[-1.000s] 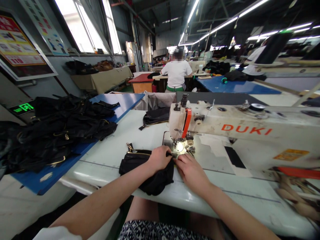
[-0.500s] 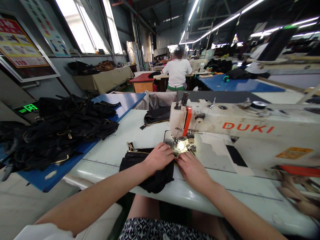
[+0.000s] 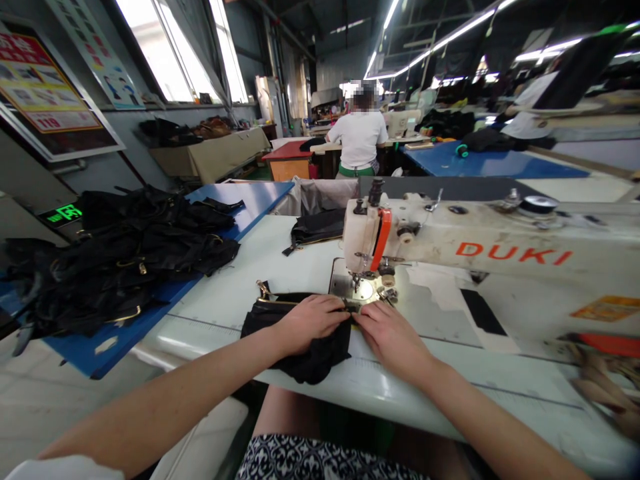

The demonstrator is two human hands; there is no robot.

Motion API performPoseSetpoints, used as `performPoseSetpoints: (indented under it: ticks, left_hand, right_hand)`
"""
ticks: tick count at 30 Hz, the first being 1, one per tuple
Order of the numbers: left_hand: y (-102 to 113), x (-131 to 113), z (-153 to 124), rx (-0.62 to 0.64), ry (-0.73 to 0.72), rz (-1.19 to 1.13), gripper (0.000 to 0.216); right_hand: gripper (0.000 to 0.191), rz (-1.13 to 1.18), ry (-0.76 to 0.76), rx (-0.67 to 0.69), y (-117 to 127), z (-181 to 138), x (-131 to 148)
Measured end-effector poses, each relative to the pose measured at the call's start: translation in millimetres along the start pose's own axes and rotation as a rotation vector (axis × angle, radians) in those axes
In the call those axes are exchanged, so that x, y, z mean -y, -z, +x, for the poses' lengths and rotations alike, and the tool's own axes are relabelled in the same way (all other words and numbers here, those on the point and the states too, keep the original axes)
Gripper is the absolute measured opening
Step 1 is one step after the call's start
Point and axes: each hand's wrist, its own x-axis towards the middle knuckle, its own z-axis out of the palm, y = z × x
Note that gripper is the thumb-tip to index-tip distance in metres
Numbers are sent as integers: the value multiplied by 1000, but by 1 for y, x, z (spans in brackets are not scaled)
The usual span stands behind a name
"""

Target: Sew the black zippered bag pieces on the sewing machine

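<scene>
Head-worn, forward-down — hands [image 3: 316, 321] seemingly near

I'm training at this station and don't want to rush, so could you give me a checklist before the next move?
1. Left hand on the black pouch: ok.
2. Right hand gripping the pouch: cannot tell; its fingertips are at the pouch's edge.
3. Fingers off the lit part of the needle plate: ok, they appear on the near side.
4. Zipper pull out from under the hands: ok, at the pouch's far left corner.
5. Second pouch away from the hands: ok, behind, partly hidden by the sewing machine.
</scene>
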Motion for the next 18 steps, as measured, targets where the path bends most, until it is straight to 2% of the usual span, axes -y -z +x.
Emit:
performPoseSetpoints:
  ticks: [11, 18]
  left_hand:
    - [-10, 16, 16, -42, -38, 56, 30]
    - [-8, 28, 31, -52, -69, 49, 28]
  right_hand:
    - [19, -82, 8, -16, 0, 12, -16]
    - [20, -101, -48, -19, -2, 20, -26]
